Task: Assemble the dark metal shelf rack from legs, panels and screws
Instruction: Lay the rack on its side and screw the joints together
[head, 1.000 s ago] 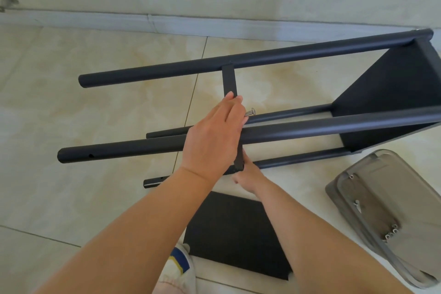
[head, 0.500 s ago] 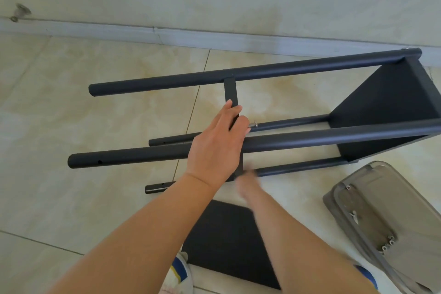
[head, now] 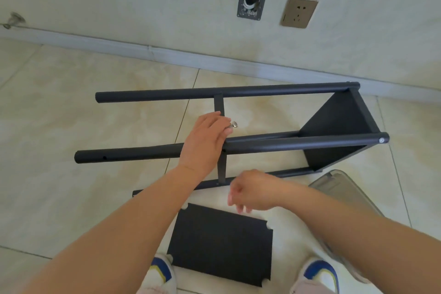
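Partly assembled shelf rack (head: 238,131), lying on its side on the tiled floor (head: 59,126) near the wall. Four dark tubular legs run roughly left to right; at their right ends one dark panel (head: 334,131) is already fixed between them, a silver screw head (head: 381,140) showing at the end of the near upper leg (head: 298,143). A second panel (head: 219,107), seen edge-on as a thin dark strip, stands between the legs at about mid-length.

The left hand (head: 205,141) rests over the near upper leg where this middle panel meets it, and its fingers pinch a silver screw (head: 232,125) whose head points to the right. The right hand (head: 253,190) hovers just in front of the lower near leg (head: 293,172), fingers loosely curled and blurred; nothing can be seen in its grip.

A third loose panel (head: 222,243), with notched corners, lies flat on the floor between the person's shoes (head: 162,272). A grey plastic lid or tray (head: 341,186) lies at lower right, partly hidden by the right forearm. On the wall: a socket plate (head: 299,12) and an open junction box (head: 250,6).

Step in hand, as judged: fixing the middle panel to the legs. The next move calls for aligning the panel's corner with a leg hole (head: 223,150), passing the screw through the leg, and steadying the panel while it is driven; whether any screw already holds this panel cannot be told.
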